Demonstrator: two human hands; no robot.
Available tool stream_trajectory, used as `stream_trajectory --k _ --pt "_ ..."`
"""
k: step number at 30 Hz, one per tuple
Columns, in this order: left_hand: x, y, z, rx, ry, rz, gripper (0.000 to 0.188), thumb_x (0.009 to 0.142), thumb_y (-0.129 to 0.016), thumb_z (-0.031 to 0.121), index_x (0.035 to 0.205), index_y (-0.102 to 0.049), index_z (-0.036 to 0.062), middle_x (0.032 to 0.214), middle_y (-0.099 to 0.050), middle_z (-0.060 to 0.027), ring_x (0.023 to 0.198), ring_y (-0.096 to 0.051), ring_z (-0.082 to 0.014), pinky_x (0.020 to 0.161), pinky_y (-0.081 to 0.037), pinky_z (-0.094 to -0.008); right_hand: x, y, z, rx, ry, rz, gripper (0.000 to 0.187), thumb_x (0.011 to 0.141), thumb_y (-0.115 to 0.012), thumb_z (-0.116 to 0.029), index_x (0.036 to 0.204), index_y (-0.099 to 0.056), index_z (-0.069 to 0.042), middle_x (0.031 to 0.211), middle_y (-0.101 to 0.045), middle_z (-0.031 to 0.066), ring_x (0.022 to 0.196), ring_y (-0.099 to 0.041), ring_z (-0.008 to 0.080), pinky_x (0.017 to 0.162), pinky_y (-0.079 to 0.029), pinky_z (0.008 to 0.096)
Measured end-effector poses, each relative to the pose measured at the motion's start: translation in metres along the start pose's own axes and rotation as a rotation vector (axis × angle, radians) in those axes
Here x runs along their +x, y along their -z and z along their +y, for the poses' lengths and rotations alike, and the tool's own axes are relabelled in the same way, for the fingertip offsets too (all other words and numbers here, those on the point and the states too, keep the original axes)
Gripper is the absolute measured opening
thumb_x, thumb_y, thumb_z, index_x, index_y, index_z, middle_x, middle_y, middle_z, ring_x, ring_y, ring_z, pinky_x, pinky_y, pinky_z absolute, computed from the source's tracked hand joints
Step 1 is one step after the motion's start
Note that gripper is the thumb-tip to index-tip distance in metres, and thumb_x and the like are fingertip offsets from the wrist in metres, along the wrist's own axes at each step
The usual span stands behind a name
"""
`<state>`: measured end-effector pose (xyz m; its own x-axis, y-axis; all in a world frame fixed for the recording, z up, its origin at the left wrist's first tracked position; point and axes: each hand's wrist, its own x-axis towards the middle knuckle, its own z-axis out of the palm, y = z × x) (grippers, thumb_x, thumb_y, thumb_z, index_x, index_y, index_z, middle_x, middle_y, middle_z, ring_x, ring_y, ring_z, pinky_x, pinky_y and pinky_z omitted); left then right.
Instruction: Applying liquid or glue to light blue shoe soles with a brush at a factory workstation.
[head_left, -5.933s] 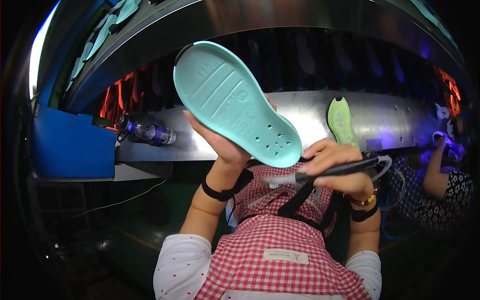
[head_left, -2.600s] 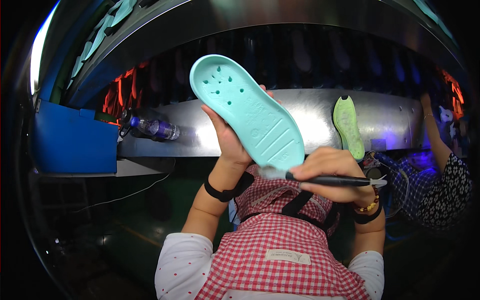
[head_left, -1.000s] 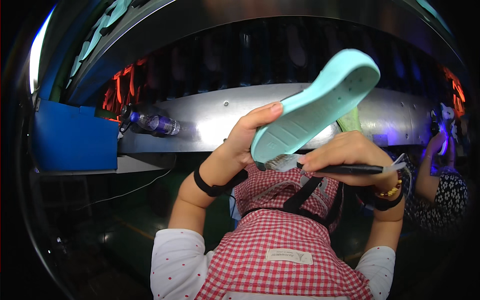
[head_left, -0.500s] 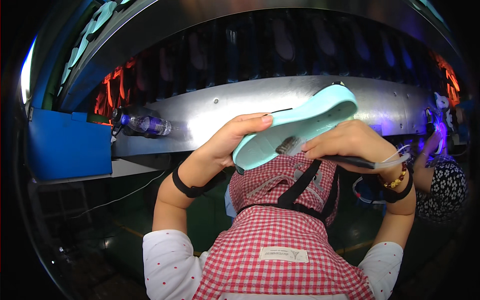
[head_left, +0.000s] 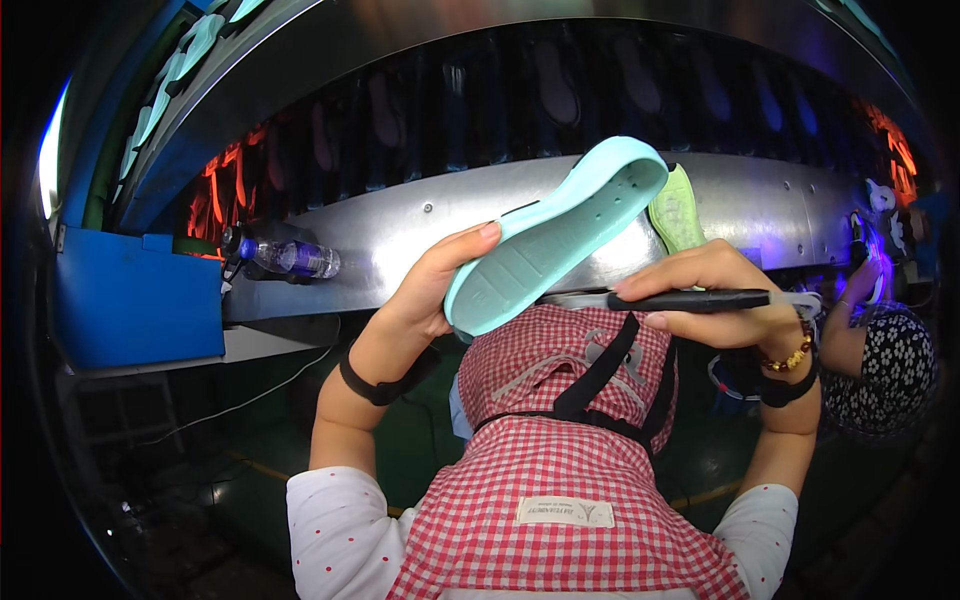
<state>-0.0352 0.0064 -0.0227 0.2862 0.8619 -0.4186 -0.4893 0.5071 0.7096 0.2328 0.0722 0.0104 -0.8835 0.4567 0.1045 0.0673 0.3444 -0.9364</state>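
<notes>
A turquoise shoe sole (head_left: 548, 243) is tilted up in front of me, its hollow inner side toward me. My left hand (head_left: 432, 279) grips it by its lower left end, thumb over the rim. Right of the sole, my right hand (head_left: 722, 268) is closed around the black handle of a brush (head_left: 718, 300). A clear tube runs from the handle's back end past my wrist. The brush head points left, just below the sole's edge; its bristles are hard to make out.
A light green sole (head_left: 678, 212) lies on the metal ledge (head_left: 390, 235) behind my right hand. A plastic bottle (head_left: 300, 259) lies at left near a blue box (head_left: 140, 290). Dark rows of soles (head_left: 557, 85) hang beyond the ledge. Another person's arm (head_left: 848, 335) shows at right.
The turquoise sole has moved up and left with my left hand. My right hand has drawn the brush out of the sole and levelled it. The green sole behind has come into view.
</notes>
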Motion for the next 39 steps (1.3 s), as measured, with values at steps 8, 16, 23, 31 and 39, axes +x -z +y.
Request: stream_trajectory --k 8,16,23,31,39 --pt "0.002 -0.033 -0.010 0.162 -0.179 -0.068 0.050 0.088 -0.049 0.027 0.128 -0.039 -0.0033 0.111 -0.055 -0.0122 0.097 -0.055 -0.0143 0.080 -0.045 -0.0250 0.028 -0.027 -0.019 0.104 -0.266 0.204 0.013 0.078 -0.059 -0.003 0.088 -0.065 0.001 0.081 -0.065 0.0095 0.072 -0.061 0.0101 0.064 -0.048 0.0217" --pt "0.008 -0.037 -0.013 0.224 -0.208 -0.038 0.045 0.089 -0.049 0.024 0.126 -0.044 -0.0017 0.112 -0.055 -0.0120 0.100 -0.054 -0.0158 0.088 -0.041 -0.0280 0.036 -0.035 -0.011 0.291 -0.194 0.416 0.011 0.075 -0.059 -0.008 0.076 -0.062 0.003 0.061 -0.057 0.0034 0.057 -0.051 0.0064 0.050 -0.038 0.0210" --pt "0.009 -0.042 -0.016 0.312 -0.275 -0.010 0.044 0.088 -0.049 0.023 0.124 -0.046 -0.0019 0.112 -0.056 -0.0122 0.102 -0.052 -0.0161 0.089 -0.039 -0.0291 0.034 -0.033 -0.013 0.287 -0.190 0.483 0.012 0.073 -0.059 -0.008 0.074 -0.062 0.004 0.057 -0.057 0.0049 0.052 -0.051 0.0077 0.047 -0.038 0.0214" --pt "0.008 -0.044 -0.018 0.311 -0.269 0.018 0.043 0.088 -0.049 0.022 0.124 -0.046 -0.0015 0.113 -0.056 -0.0126 0.102 -0.052 -0.0168 0.090 -0.039 -0.0292 0.035 -0.033 -0.016 0.300 -0.200 0.503 0.012 0.072 -0.059 -0.007 0.074 -0.062 0.005 0.057 -0.058 0.0067 0.050 -0.055 0.0093 0.046 -0.040 0.0206" --pt "0.005 -0.045 -0.020 0.296 -0.285 0.026 0.044 0.088 -0.049 0.022 0.125 -0.045 -0.0017 0.112 -0.056 -0.0117 0.101 -0.052 -0.0156 0.088 -0.039 -0.0275 0.034 -0.032 -0.022 0.349 -0.224 0.510 0.013 0.073 -0.058 -0.006 0.075 -0.062 0.006 0.058 -0.059 0.0085 0.052 -0.059 0.0118 0.049 -0.046 0.0208"
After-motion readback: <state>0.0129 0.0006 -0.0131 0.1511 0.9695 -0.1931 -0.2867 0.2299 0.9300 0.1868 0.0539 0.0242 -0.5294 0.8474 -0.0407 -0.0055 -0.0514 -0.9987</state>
